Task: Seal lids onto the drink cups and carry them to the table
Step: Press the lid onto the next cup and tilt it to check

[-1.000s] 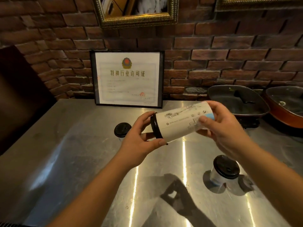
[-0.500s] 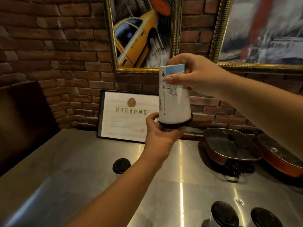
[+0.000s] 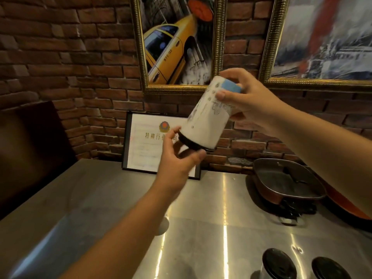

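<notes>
A framed certificate point(image 3: 145, 146) leans against the brick wall point(image 3: 60, 57) behind the left hand point(image 3: 177, 160). Above it hangs a gilt-framed taxi painting point(image 3: 177, 41); a second painting point(image 3: 326, 37), perhaps a city street, hangs above the right hand point(image 3: 249, 101). Below that hand sits a lidded electric pan point(image 3: 285, 182).

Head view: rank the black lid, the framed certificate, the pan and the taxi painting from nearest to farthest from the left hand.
1. black lid, touching the left hand.
2. framed certificate, just behind the hand.
3 and 4. pan, lower right, and taxi painting, above: too close to call.
</notes>
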